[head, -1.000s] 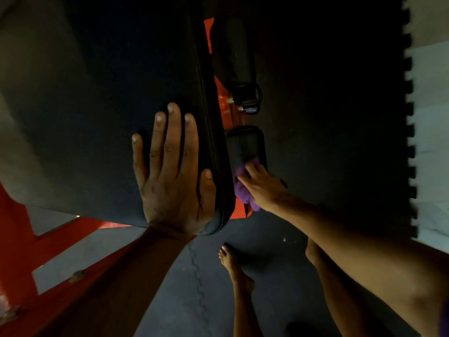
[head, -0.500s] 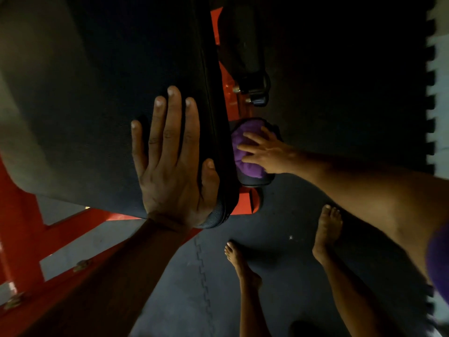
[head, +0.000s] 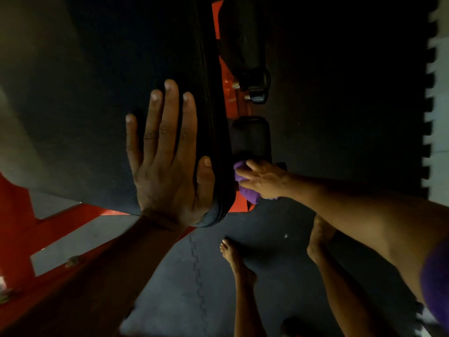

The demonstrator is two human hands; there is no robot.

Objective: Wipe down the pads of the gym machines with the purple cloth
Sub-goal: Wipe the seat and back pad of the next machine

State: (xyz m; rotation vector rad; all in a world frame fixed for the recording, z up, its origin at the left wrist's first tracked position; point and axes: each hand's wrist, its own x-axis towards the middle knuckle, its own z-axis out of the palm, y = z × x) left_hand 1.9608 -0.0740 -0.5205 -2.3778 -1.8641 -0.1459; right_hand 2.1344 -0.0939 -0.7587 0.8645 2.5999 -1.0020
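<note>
Purple cloth bunched under right hand, seemingly against small pad; left hand flat.

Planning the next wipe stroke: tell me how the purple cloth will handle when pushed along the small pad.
The purple cloth looks soft and floppy: it sits bunched under the right hand. It will probably crumple rather than slide flat. It seems light, since fingertips alone press it to the small pad.

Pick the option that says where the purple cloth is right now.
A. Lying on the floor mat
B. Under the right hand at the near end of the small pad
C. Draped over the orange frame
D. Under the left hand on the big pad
B: the right hand presses the purple cloth against the near end of the small pad, while the left hand lies flat on the big pad.
</note>
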